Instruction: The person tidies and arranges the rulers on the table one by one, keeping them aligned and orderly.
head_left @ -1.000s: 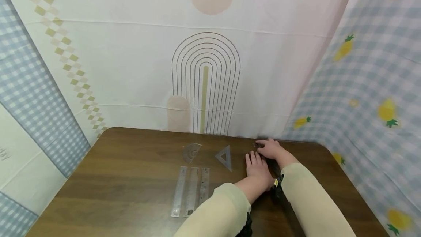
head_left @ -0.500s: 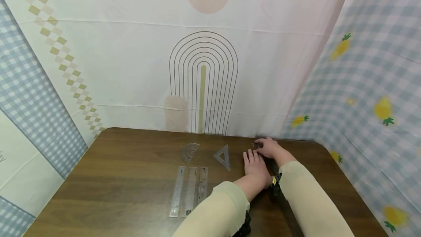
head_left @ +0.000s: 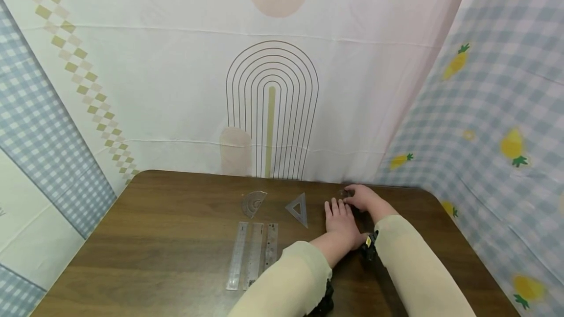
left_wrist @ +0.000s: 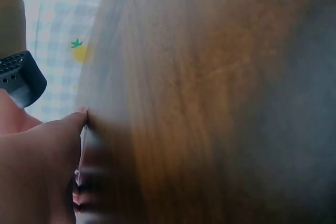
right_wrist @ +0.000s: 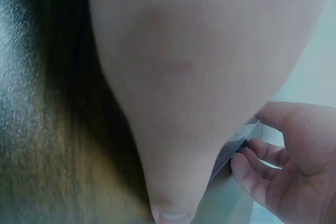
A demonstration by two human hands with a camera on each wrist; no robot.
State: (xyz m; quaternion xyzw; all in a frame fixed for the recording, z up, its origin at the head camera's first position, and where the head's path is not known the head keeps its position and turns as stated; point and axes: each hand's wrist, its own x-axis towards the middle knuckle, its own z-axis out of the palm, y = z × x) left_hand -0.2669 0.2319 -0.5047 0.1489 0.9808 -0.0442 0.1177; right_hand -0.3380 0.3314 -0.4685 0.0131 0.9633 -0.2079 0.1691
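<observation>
My left hand (head_left: 341,221) lies flat with its fingers straight at the back right of the wooden table. Just beyond it my right hand (head_left: 365,197) pinches a clear plastic piece with thumb and curled fingers. In the right wrist view a thin edge of that plastic piece (right_wrist: 227,157) shows beside the right hand's fingers (right_wrist: 249,174), while the left thumb (right_wrist: 176,182) fills the middle. The left wrist view has the left hand (left_wrist: 42,161) at its left side, a thin clear edge next to it. Both hands hide most of the piece, so I cannot tell its shape.
Left of the hands lie a clear set square (head_left: 299,209) and a clear protractor (head_left: 253,203). Nearer, three clear rulers (head_left: 238,256) lie side by side, the right ones partly behind the left sleeve (head_left: 286,278). A printed curtain (head_left: 176,87) hangs along the table's back edge.
The right hand's fingertips have shifted slightly right, and the left hand has edged slightly away from the body. Both stay at the same spot. The set square, protractor and rulers lie unmoved.
</observation>
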